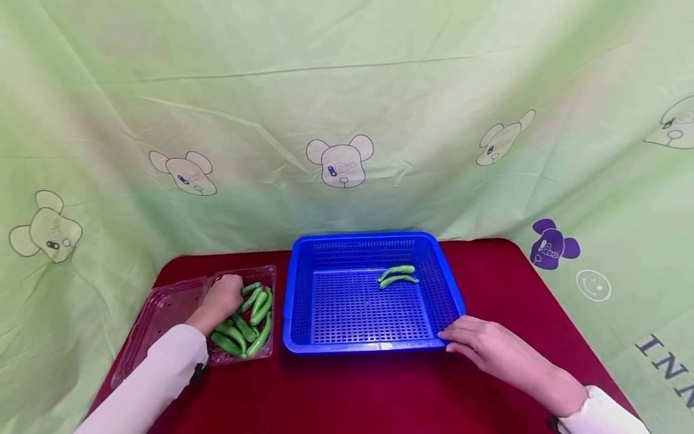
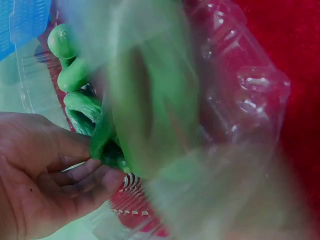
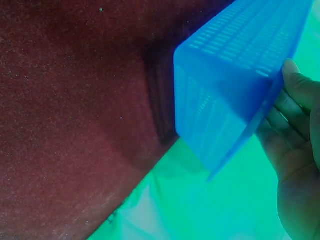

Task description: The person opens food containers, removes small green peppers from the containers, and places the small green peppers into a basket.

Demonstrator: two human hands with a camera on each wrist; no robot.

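Peppers in clear tray: your left hand pinches one to lift it, while your right hand, fingers relaxed, steadies the blue basket.

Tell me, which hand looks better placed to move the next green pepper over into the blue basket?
Probably the left hand: it is already in the clear tray, fingers on the green peppers. The right hand rests against the blue basket corner.

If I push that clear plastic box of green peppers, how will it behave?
The clear box looks thin, so it probably flexes and slides easily on the red cloth. Its open lid would likely flap. The peppers lie loose and may shift.
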